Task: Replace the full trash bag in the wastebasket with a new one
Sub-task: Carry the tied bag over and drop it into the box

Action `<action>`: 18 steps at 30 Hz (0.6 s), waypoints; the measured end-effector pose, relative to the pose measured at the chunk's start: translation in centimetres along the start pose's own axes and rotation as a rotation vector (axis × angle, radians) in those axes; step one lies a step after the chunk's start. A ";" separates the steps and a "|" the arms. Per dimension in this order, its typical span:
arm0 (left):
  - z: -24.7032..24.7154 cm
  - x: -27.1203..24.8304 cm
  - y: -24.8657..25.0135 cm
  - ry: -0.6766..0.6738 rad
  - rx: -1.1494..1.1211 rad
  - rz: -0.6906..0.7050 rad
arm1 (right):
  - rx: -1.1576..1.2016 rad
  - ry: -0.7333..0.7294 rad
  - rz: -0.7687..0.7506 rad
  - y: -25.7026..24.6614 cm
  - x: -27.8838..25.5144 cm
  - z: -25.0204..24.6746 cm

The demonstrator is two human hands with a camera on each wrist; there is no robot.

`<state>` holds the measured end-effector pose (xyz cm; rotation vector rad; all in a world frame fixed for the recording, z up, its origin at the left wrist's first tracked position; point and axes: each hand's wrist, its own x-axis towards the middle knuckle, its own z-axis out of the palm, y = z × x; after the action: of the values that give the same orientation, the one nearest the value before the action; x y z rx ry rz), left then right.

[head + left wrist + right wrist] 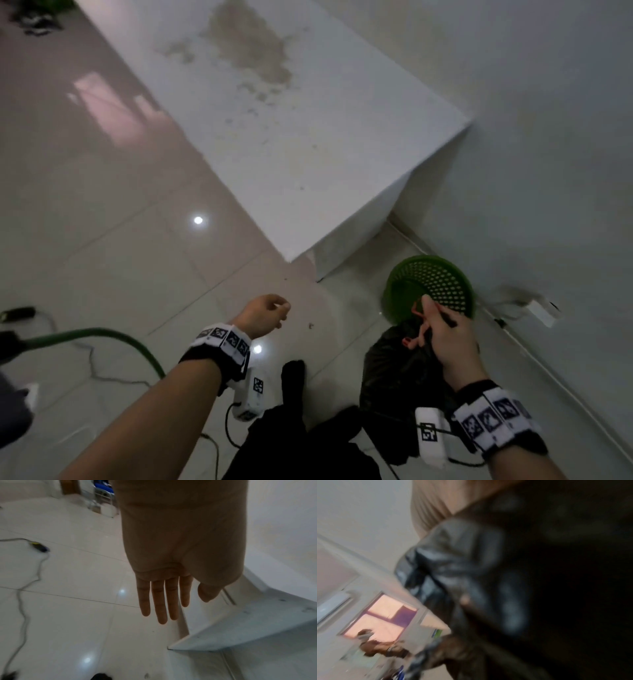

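Note:
A green perforated wastebasket [432, 286] stands on the floor in the corner by the wall, its inside bare of any liner. My right hand [435, 323] grips the gathered top and red drawstring [412, 341] of a full black trash bag [394, 380], which hangs just in front of the basket. In the right wrist view the bag [467, 574] is blurred and fills most of the picture. Over the tiles to the left, my left hand [279, 313] holds nothing; its fingers [161, 601] point straight down in the left wrist view.
A white stained table [308, 144] juts out from the wall behind the basket. A power strip [543, 311] lies against the right wall. A green hose [102, 334] and cables [25, 588] cross the floor on the left. My black-socked foot [293, 380] stands between my arms.

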<state>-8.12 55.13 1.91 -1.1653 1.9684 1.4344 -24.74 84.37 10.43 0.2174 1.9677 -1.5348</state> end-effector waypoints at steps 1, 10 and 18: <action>-1.6 -1.0 -2.2 0.018 0.001 -0.024 | -0.021 -0.035 -0.005 -0.4 -0.6 2.1; -14.4 -9.3 -25.7 -0.009 0.086 -0.351 | -0.155 -0.367 -0.150 -5.3 -4.1 25.2; -29.0 -8.5 -32.4 -0.025 0.096 -0.391 | -0.284 -0.412 -0.146 -8.3 -2.2 43.4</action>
<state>26.91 28.10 0.99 -1.3863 1.6548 1.1348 -10.95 42.41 12.93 -0.3412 1.8634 -1.2437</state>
